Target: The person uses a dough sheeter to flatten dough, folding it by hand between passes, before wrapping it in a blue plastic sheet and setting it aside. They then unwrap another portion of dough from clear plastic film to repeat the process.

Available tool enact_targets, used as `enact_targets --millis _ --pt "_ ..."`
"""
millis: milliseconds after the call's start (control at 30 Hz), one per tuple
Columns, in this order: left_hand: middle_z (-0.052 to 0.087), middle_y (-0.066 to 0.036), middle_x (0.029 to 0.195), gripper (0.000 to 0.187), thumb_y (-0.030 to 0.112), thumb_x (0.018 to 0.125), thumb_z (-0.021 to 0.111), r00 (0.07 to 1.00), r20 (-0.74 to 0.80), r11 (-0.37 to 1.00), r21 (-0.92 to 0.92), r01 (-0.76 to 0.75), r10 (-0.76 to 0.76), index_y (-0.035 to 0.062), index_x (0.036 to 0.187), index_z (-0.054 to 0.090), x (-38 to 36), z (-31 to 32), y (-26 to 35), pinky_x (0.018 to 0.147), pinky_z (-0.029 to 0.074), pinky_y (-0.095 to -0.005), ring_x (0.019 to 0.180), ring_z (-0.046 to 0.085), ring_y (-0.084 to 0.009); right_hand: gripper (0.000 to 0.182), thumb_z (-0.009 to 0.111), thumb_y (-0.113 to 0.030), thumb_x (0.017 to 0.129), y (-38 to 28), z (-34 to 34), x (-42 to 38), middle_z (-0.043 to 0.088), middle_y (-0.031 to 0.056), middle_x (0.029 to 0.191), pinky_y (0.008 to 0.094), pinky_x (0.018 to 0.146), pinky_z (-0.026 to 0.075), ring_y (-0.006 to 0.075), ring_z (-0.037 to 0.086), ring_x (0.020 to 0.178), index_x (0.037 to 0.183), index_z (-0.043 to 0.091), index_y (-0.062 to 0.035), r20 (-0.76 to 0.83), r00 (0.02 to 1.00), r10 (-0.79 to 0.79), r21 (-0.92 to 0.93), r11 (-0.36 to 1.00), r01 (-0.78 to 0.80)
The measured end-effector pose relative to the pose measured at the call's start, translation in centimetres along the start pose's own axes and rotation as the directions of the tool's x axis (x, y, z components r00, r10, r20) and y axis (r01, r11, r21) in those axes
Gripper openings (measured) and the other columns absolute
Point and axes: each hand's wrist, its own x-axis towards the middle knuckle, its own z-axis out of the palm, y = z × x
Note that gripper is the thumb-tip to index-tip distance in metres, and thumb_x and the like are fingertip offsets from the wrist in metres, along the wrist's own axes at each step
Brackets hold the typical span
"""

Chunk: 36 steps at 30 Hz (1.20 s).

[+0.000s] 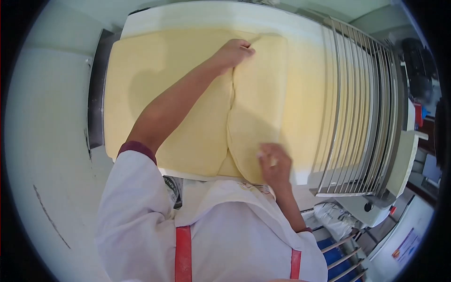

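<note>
A wide, pale yellow dough sheet (178, 117) lies across the white work surface, with a folded flap (258, 103) on its right part. Where the flap's edge meets the left part, an uneven seam runs from top to bottom. My left hand (234, 52) reaches across the sheet to the far end of this seam, its fingers closed in a pinch on the dough. Near the flap's lower right corner is my right hand (276, 164), smeared by motion. Its fingers look curled, but whether they hold dough cannot be made out.
To the right, a metal bar guard (347, 113) stands over the white belt (305, 108). A dark metal edge (97, 89) borders the surface at left. Below right are a plastic bag (333, 218) and a rack (345, 258).
</note>
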Motion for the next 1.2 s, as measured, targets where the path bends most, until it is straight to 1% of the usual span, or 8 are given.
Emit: enact_targets --millis 133,333,400,600,833,1033,1133,1200 --pt "0.064 -0.010 0.099 0.035 0.013 0.089 0.062 0.999 -0.044 0.998 0.059 -0.028 0.030 -0.0028 0.120 0.055 -0.4 0.2 -0.2 0.079 0.048 -0.0303 0.089 0.060 -0.0158 0.056 0.059 -0.013 0.087 3.1 -1.3 5.6 0.042 0.0240 0.139 0.0445 0.108 0.032 0.0385 0.039 0.131 0.137 0.041 0.0007 -0.212 0.975 0.060 -0.193 0.976 -0.102" --pt "0.064 -0.010 0.102 0.034 0.015 0.089 0.064 0.999 -0.029 0.994 -0.103 0.018 -0.022 -0.0017 0.118 0.055 -1.9 -0.4 0.0 0.081 0.049 -0.0310 0.092 0.060 -0.0163 0.077 0.055 -0.019 0.090 3.7 1.2 9.9 0.019 0.0259 0.152 0.0462 0.116 0.013 0.0383 0.017 0.142 0.148 0.010 0.0024 -0.039 0.999 0.036 -0.273 0.961 -0.045" --pt "0.064 -0.009 0.102 0.034 0.018 0.090 0.064 0.994 0.044 0.960 -0.257 0.111 -0.103 -0.0006 0.118 0.056 -2.9 -0.7 -0.1 0.081 0.050 -0.0310 0.092 0.060 -0.0162 0.077 0.056 -0.020 0.090 3.8 1.2 9.8 0.019 0.0259 0.152 0.0465 0.116 0.014 0.0384 0.018 0.142 0.148 0.009 0.0020 -0.028 0.999 0.044 -0.264 0.963 -0.050" --pt "0.064 -0.007 0.104 0.038 0.027 0.090 0.065 0.951 0.269 0.988 0.071 0.141 -0.155 0.0000 0.116 0.057 -8.8 0.0 -0.4 0.079 0.052 -0.0347 0.091 0.061 -0.0154 0.078 0.057 -0.020 0.090 4.1 1.0 9.7 0.016 0.0263 0.152 0.0467 0.116 0.014 0.0383 0.017 0.142 0.148 0.010 0.0020 -0.029 0.998 0.050 -0.220 0.974 -0.055" --pt "0.064 -0.012 0.069 0.026 0.024 0.076 0.071 0.991 -0.132 0.799 0.598 0.060 0.024 0.0010 0.084 0.061 -11.7 1.1 -1.8 0.062 0.049 -0.0350 0.066 0.063 -0.0225 0.077 0.057 -0.027 0.091 3.6 2.0 9.9 0.013 0.0321 0.151 0.0539 0.113 0.015 0.0430 0.015 0.141 0.147 0.014 0.0031 -0.023 0.999 -0.037 -0.400 0.916 0.025" --pt "0.066 -0.017 0.081 0.037 0.034 0.074 0.072 0.974 -0.221 0.643 0.737 0.205 -0.057 0.0030 0.089 0.057 -12.7 0.9 -0.2 0.075 0.050 -0.0441 0.078 0.065 -0.0334 0.077 0.055 -0.031 0.092 3.3 2.7 9.9 0.009 0.0372 0.148 0.0562 0.112 0.016 0.0501 0.015 0.139 0.146 0.015 0.0048 0.013 0.999 -0.045 -0.531 0.846 0.045" --pt "0.062 -0.009 0.078 0.037 0.037 0.076 0.072 0.952 -0.305 0.547 0.791 0.275 -0.038 0.0075 0.087 0.053 -13.0 1.6 -0.6 0.072 0.048 -0.0429 0.079 0.062 -0.0280 0.077 0.055 -0.030 0.092 3.2 2.6 9.9 0.008 0.0363 0.149 0.0567 0.112 0.016 0.0504 0.015 0.138 0.147 0.014 0.0045 0.014 0.999 -0.048 -0.531 0.846 0.048" --pt "0.060 -0.014 0.099 0.040 0.041 0.082 0.066 0.957 -0.269 0.650 0.748 0.134 0.113 0.0060 0.098 0.054 -13.6 3.4 -0.7 0.083 0.047 -0.0448 0.097 0.059 -0.0296 0.073 0.055 -0.026 0.091 3.2 2.4 9.8 0.008 0.0350 0.150 0.0550 0.112 0.016 0.0490 0.015 0.139 0.146 0.018 0.0044 0.015 0.999 -0.038 -0.468 0.883 0.041"
